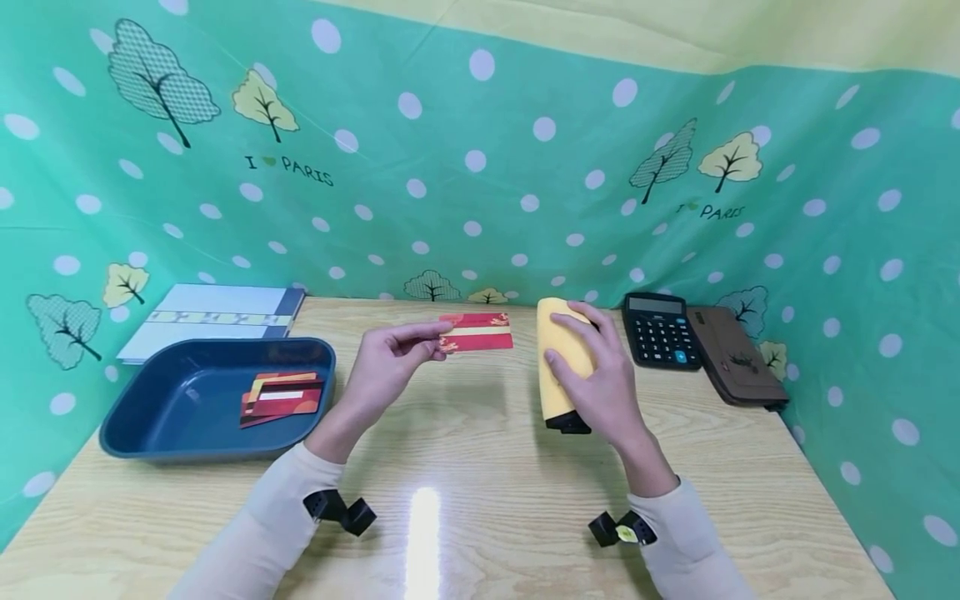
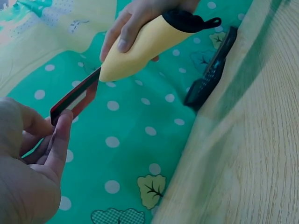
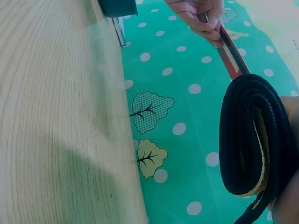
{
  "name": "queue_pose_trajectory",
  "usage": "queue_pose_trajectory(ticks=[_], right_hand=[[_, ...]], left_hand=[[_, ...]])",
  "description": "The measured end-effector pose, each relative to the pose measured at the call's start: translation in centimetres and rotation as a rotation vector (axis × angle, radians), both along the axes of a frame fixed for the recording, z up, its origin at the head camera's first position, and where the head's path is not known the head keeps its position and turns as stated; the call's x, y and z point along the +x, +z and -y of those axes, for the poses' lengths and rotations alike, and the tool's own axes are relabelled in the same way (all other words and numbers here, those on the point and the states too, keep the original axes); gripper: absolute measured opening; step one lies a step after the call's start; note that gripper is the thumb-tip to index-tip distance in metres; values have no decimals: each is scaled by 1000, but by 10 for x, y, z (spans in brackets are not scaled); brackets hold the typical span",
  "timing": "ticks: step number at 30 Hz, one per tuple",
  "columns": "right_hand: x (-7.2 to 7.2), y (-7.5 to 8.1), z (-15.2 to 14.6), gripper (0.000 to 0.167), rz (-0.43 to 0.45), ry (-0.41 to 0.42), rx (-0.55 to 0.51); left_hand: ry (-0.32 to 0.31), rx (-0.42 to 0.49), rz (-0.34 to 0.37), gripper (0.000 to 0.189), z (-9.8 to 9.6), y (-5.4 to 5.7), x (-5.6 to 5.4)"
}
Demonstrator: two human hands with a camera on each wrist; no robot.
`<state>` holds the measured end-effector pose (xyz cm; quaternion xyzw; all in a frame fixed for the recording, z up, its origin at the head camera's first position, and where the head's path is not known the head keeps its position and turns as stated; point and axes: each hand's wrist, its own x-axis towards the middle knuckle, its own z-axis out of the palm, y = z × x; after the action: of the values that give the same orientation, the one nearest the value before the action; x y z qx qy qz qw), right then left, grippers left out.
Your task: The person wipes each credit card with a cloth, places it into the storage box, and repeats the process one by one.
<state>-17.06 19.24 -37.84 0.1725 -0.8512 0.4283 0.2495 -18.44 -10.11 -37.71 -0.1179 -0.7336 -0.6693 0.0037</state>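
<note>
Between thumb and fingers, my left hand (image 1: 386,362) pinches a red bank card (image 1: 480,331) by its left end, above the table. Its front has a pale band and gold patterns. The card's back, with a dark stripe and a white strip, shows in the left wrist view. My right hand (image 1: 603,375) grips a yellow roll (image 1: 553,358) of soft material, its fingers and thumb spread around it. In the right wrist view the dark end of the roll (image 3: 247,135) shows several wound layers and a hanging strap. A gap separates card and roll in the head view.
On the left stands a blue basin (image 1: 172,417) with several red and orange cards (image 1: 281,398) in it. A pale blue folder (image 1: 217,304) lies behind it. A black calculator (image 1: 660,329) and a brown zip case (image 1: 735,354) lie at the back right. A polka-dot curtain (image 1: 480,225) closes the back.
</note>
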Motion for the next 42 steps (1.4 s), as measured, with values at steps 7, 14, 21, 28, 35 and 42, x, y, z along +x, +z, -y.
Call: queue_pose_trajectory(ticks=[7,14,21,28,35,42], right_hand=[[0,0,-1,48,7,-1,-10],[0,1,-1,47,8,-1,-1],[0,1,-1,47,-8,12,-10],[0,-1,-2,47,0,11,-22],[0,-2,-2,47,19,10,-17],[-2,-3,0,47,48,2,-3]], left_hand=[[-3,1,-15,28,1,-2,0],[-5,53,-12,25,-1,-2,-1],[18,205,-9,28,-2,-2,-2],[116,112,-16,23,-3,-1,2],[228,11,-34,22,-3,-4,-2],[224,74,52,27,-4,-5,-3]])
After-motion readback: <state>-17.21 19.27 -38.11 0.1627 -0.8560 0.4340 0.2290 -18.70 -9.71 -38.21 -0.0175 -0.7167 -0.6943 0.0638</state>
